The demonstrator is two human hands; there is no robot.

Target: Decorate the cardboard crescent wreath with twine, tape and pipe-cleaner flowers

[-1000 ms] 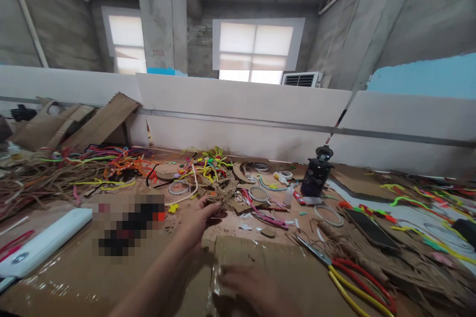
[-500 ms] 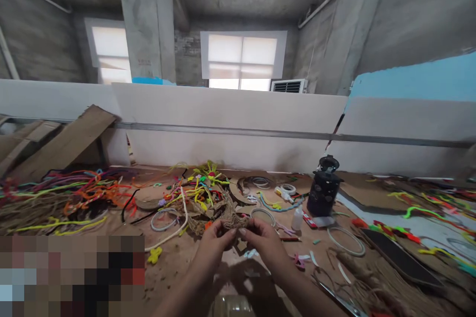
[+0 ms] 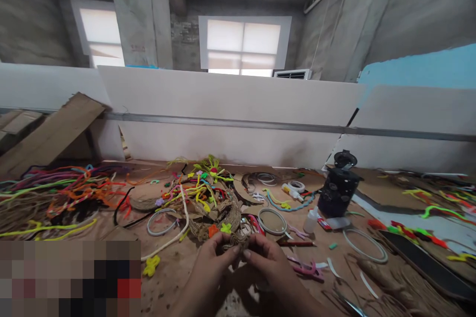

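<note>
1. The left hand (image 3: 215,259) and the right hand (image 3: 267,257) meet, thumbs and fingers of both pinching a small brown twine piece (image 3: 238,241) between them.
2. Left of the left hand, a bare strip of the brown table (image 3: 174,257) runs to a yellow flower (image 3: 151,266). On the right hand's other side, a pink piece (image 3: 308,268) lies near, with scissors blades (image 3: 353,307) farther right and nearer the body.
3. Just ahead of the fingertips, room is tight: an orange flower (image 3: 212,231) and a yellow-green flower (image 3: 226,228) sit there, before a heap of twine and colored strips. A red pencil (image 3: 297,244) and a pale ring (image 3: 272,221) lie ahead and right.
4. Beyond the right hand stand a small white bottle (image 3: 311,221) and, behind it, a black cup (image 3: 338,192). Well left of the hands, bright cords (image 3: 78,193) tangle.
5. The table's far edge meets a white partition (image 3: 223,141); past it rise a gray column (image 3: 132,15) and a lit window (image 3: 243,44).
6. A second ago, the left hand alone reached to the heap, the right lay over cardboard; now both hold the twine.
</note>
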